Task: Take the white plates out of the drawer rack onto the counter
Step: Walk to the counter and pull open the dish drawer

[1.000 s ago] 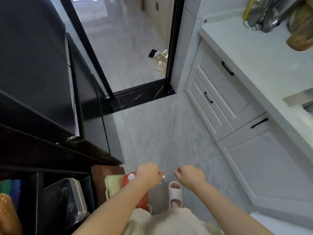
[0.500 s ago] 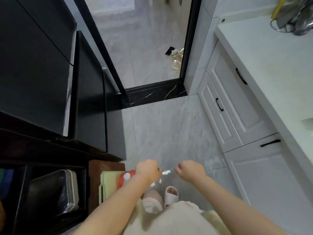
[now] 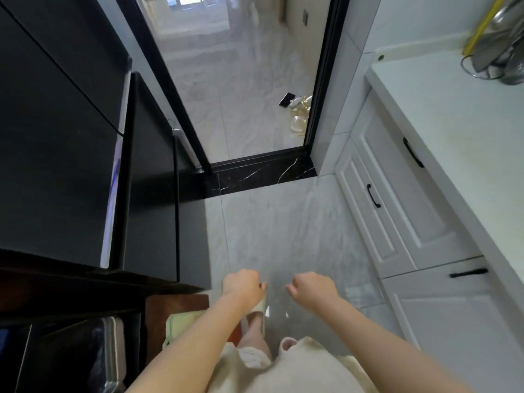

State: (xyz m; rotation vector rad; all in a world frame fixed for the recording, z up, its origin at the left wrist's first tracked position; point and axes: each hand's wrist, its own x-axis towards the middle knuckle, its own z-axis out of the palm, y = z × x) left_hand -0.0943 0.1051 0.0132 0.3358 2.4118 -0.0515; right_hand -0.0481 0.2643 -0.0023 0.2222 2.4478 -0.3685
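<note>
No white plates and no open drawer rack are in view. The white counter (image 3: 453,131) runs along the right side, above closed white drawers with black handles (image 3: 374,195). My left hand (image 3: 242,285) and my right hand (image 3: 312,289) are held out low in front of me over the grey tile floor, a little apart. Both have their fingers curled into fists with nothing visible in them. Neither hand touches the cabinets or the counter.
Tall black cabinets (image 3: 71,151) fill the left side, with a metal tray (image 3: 110,355) on a low shelf. A doorway with a black marble threshold (image 3: 263,171) lies ahead. Metal utensils in a wire holder (image 3: 499,61) stand at the counter's far end.
The view has swung left and moved forward, so the counter and drawers sit further right. My hands have stayed curled in front of me and are slightly further apart.
</note>
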